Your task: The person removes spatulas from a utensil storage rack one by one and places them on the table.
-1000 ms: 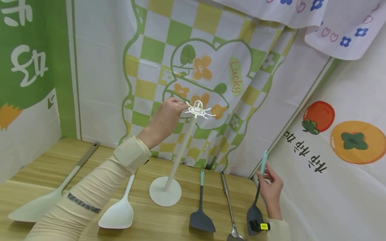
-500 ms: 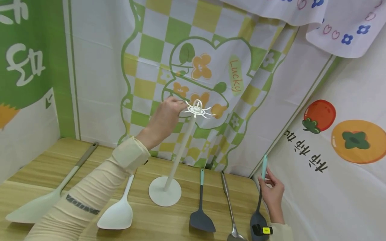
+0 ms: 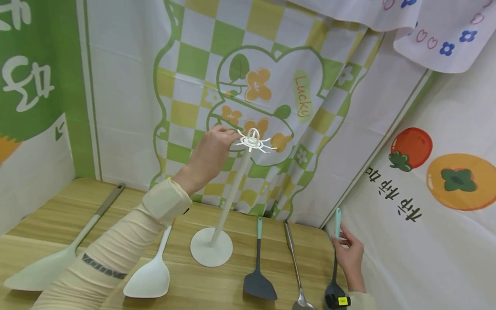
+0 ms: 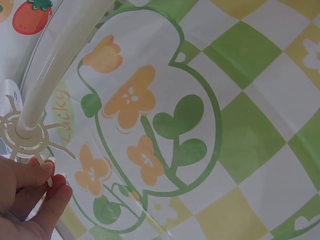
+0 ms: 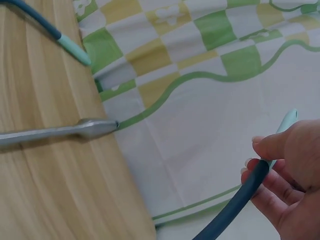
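Observation:
A white utensil stand (image 3: pixel 232 196) rises from a round base, with a ring of hooks (image 3: pixel 253 142) at its top. My left hand (image 3: pixel 213 150) pinches one hook; the left wrist view shows the fingertips (image 4: pixel 59 192) around it. At the far right, my right hand (image 3: pixel 350 254) grips the mint handle of a dark grey cooking spoon (image 3: pixel 335 280). Its rounded head hangs down, partly hidden by the black wrist camera. In the right wrist view, thumb and fingers hold the spoon (image 5: pixel 235 202) where mint meets dark grey.
On the wooden table (image 3: pixel 209 292) lie a grey spatula (image 3: pixel 259 284) with a mint handle, a steel utensil (image 3: pixel 294 262), a white spatula (image 3: pixel 149 280) and a large pale spatula (image 3: pixel 42 269). A checkered curtain (image 3: pixel 193 86) hangs behind the stand.
My right hand has moved slightly down with the spoon, whose handle tip now sits lower and whose head reaches nearer the frame's bottom. The left hand stays at the hook.

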Demonstrator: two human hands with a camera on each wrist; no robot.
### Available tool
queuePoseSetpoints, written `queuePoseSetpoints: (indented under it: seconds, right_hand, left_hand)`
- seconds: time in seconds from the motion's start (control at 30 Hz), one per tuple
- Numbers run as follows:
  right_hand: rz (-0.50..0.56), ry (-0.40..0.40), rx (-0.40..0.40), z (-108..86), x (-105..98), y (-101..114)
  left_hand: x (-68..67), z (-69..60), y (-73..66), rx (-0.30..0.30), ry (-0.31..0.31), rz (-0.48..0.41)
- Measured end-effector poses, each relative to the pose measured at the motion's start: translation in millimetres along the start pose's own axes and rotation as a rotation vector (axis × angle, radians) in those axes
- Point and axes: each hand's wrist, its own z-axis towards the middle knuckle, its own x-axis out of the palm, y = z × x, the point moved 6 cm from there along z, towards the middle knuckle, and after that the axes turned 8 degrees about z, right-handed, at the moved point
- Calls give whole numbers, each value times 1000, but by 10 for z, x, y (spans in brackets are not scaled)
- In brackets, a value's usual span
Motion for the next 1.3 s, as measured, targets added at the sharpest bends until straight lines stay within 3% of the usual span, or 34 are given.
queuePoseSetpoints:
  seconds: [0.3,0.5,1.3]
  right_hand:
    - [-16,2,20,15,38,-173]
    - [-41,19,75,19,108,-300]
    - [-139,57,135,42,260,-690]
  left_hand:
    - [-22,21,-11,22,-29,6]
    - [-29,7,-20,16,-12,7]
    - [-9,-4,-27,11,-36,35]
